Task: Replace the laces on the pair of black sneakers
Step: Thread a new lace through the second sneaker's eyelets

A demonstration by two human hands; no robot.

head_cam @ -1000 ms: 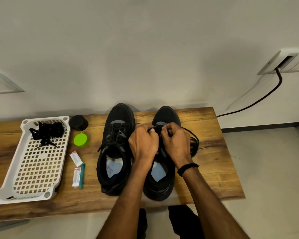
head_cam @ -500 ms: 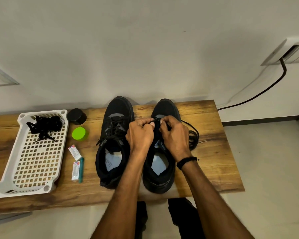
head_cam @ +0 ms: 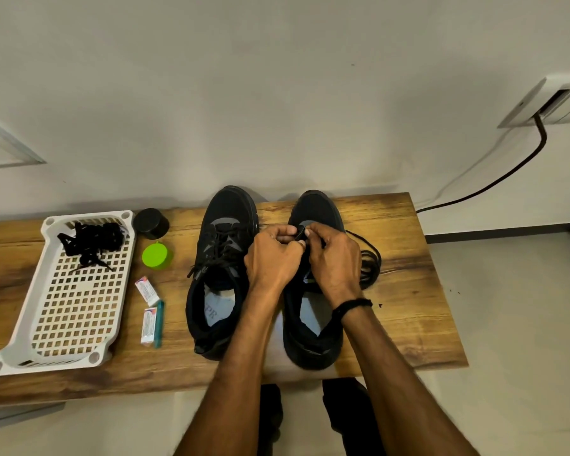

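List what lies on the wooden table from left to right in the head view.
White tray → green cap → laced sneaker → second sneaker → loose black lace.

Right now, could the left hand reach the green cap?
Probably, once it lets go: the left hand pinches the lace on the right sneaker, and only the left sneaker lies between it and the green cap.

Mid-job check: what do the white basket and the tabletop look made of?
White basket: likely moulded plastic, matte, judging by its even grid of holes and rounded corner posts. Tabletop: brown wood grain with a slight sheen; solid wood or printed laminate, I cannot tell.
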